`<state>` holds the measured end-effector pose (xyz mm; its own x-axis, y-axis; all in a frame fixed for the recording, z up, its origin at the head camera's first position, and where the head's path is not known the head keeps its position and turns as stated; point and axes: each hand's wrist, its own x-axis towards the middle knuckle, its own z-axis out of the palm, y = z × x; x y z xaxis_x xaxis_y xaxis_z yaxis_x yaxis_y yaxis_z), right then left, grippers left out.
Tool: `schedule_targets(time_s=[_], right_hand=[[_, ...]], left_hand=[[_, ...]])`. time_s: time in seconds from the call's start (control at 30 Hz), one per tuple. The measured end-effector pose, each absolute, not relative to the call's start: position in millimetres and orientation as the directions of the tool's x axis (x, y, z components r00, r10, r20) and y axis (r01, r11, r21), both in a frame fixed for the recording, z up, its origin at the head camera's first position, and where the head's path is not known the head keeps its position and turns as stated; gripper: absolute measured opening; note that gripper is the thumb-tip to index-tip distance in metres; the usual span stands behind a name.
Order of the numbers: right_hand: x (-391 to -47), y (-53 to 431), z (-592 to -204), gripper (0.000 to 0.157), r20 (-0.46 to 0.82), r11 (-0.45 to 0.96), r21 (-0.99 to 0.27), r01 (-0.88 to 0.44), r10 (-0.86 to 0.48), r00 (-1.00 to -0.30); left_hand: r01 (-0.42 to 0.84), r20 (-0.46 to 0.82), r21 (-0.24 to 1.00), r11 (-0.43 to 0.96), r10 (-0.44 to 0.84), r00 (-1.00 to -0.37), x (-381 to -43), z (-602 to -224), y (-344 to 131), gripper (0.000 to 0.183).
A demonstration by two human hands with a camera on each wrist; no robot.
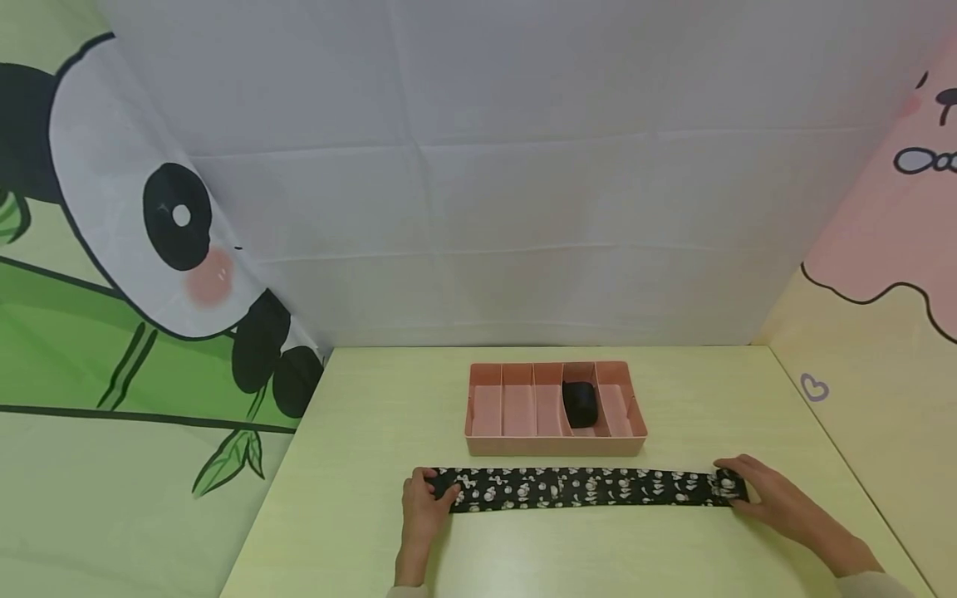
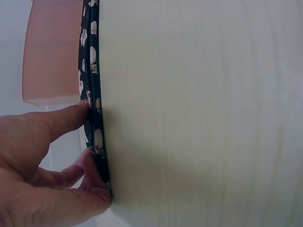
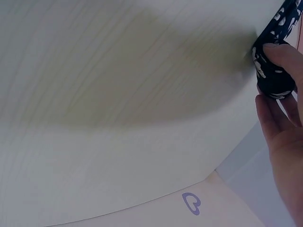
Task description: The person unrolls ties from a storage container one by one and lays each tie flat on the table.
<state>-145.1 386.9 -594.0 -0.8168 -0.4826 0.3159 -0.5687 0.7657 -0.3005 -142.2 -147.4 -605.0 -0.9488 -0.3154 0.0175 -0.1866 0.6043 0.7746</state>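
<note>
I have a long black cloth strip [image 1: 583, 487] with a white print lying flat on the pale yellow table [image 1: 568, 556], in front of the tray. Its long axis runs left to right, almost level across my head view, one end pointing to the left and the other to the right. Its right end is doubled or rolled into a thicker bundle; from the right wrist I see it rounded at the tip, but I can't tell how many turns it has.

My left hand [image 1: 424, 511] pinches the left end between thumb and curled fingers. My right hand [image 1: 777, 502] grips the thick right end, thumb on the near side and fingers around the far side and tip.

Just beyond the strip, apart from it, sits a pink tray [image 1: 553, 447], its length parallel to the cloth. It has five compartments side by side, and a black object [image 1: 580, 404] rests in the fourth from the left. Farther out I see a white backdrop [image 1: 478, 199], a printed panda [image 1: 112, 166] on the left and a purple heart [image 1: 826, 390] on the right.
</note>
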Motion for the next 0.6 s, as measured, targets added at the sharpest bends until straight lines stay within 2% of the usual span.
schedule_targets(time_s=[0.6], right_hand=[[-141.2, 403.4, -589.6, 0.064, 0.327, 0.792, -0.250, -0.557, -0.472, -0.819]], left_hand=[[-0.178, 0.021, 0.788, 0.589, -0.315, -0.949, -140.7, -603.6, -149.2, 0.044]])
